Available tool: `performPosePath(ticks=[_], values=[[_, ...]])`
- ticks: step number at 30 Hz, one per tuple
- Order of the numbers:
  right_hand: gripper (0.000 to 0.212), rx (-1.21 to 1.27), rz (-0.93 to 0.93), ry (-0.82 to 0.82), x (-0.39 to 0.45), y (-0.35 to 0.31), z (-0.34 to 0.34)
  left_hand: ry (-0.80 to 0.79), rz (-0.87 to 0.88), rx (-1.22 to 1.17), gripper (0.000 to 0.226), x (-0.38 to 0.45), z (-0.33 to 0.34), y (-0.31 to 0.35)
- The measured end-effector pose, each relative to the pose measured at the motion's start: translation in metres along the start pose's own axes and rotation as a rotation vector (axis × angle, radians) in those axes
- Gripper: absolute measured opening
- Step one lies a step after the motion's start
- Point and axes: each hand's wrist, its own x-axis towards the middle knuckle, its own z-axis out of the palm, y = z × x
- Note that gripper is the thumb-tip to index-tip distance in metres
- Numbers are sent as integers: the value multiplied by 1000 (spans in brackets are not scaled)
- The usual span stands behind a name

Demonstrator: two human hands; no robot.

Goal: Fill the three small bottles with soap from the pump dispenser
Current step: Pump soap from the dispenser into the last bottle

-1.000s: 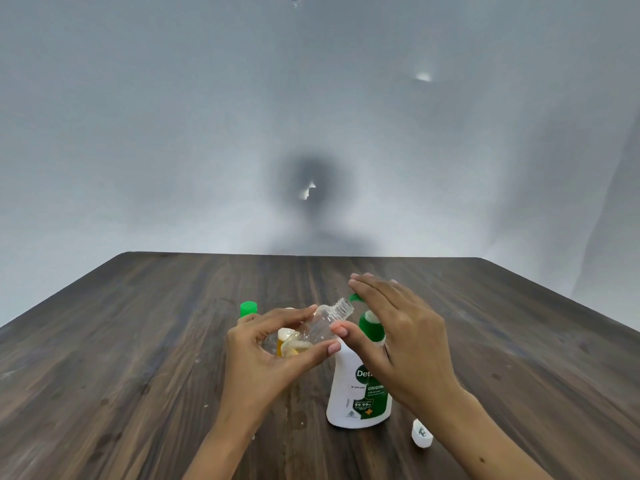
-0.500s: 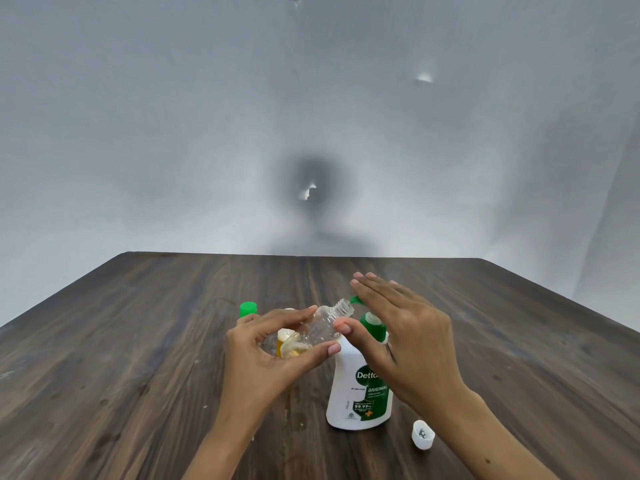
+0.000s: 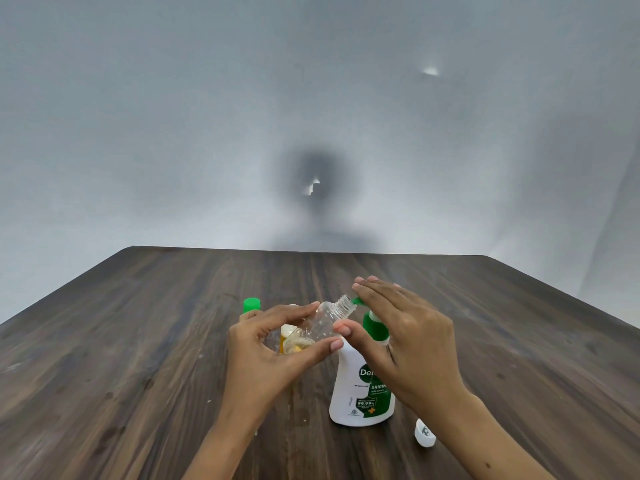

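My left hand (image 3: 270, 344) holds a small clear bottle (image 3: 320, 327), tilted, its open threaded neck right at the green pump spout; a little yellowish soap lies at its bottom. The white pump dispenser (image 3: 360, 389) with a green head stands on the dark wooden table (image 3: 138, 341). My right hand (image 3: 401, 337) lies flat, fingers straight, on the pump head. Behind my left hand stand a green-capped small bottle (image 3: 251, 304) and a white-capped one with yellow content (image 3: 287, 332), both mostly hidden.
A loose white cap (image 3: 424, 434) lies on the table just right of the dispenser, beside my right forearm. A grey-white wall rises behind the table's far edge.
My right hand has risen slightly with the pump head. The left hand and clear bottle stay at the spout.
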Motion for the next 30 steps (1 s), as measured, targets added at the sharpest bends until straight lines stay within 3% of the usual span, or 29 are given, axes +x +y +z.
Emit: performPosePath(ticks=[6, 30], values=[[76, -5, -20, 12, 5, 5, -4, 5, 5, 20, 47, 0, 1, 0], [73, 29, -3, 18, 3, 2, -2, -8, 4, 15, 48, 0, 0, 3]])
